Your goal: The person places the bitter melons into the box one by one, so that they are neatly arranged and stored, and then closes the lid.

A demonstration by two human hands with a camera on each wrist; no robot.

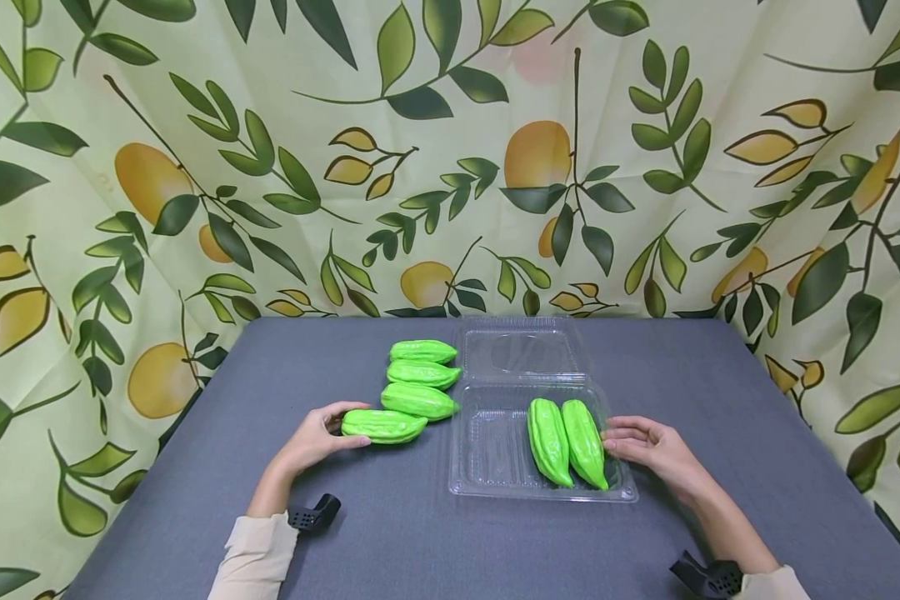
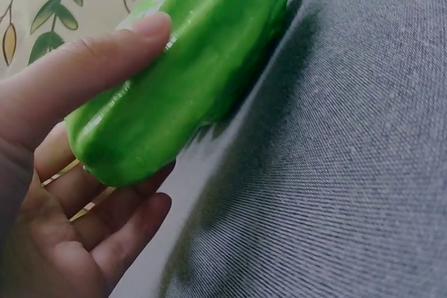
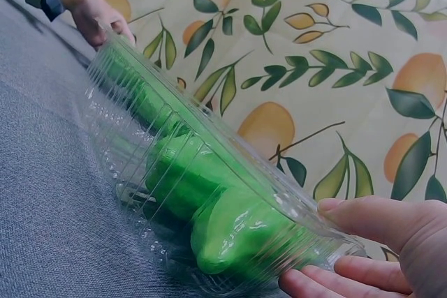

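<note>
My left hand [image 1: 318,435] holds the nearest green bitter melon [image 1: 385,426] by its left end. In the left wrist view the thumb lies on one side of this ridged, shiny bitter melon [image 2: 167,82] and the fingers are behind it. My right hand [image 1: 656,450] is at the right wall of a clear plastic container [image 1: 487,483]. The right wrist view shows the thumb on the container's rim [image 3: 307,211] and fingers against the outer wall. Two bitter melons [image 1: 549,442] lie side by side in the container's right half.
Three more bitter melons [image 1: 420,400] lie in a column behind the held one, left of the container. The container's hinged lid [image 1: 521,350] lies open toward the back. A grey cloth [image 1: 390,533] covers the table, and a leaf-and-fruit patterned curtain [image 1: 450,208] hangs behind.
</note>
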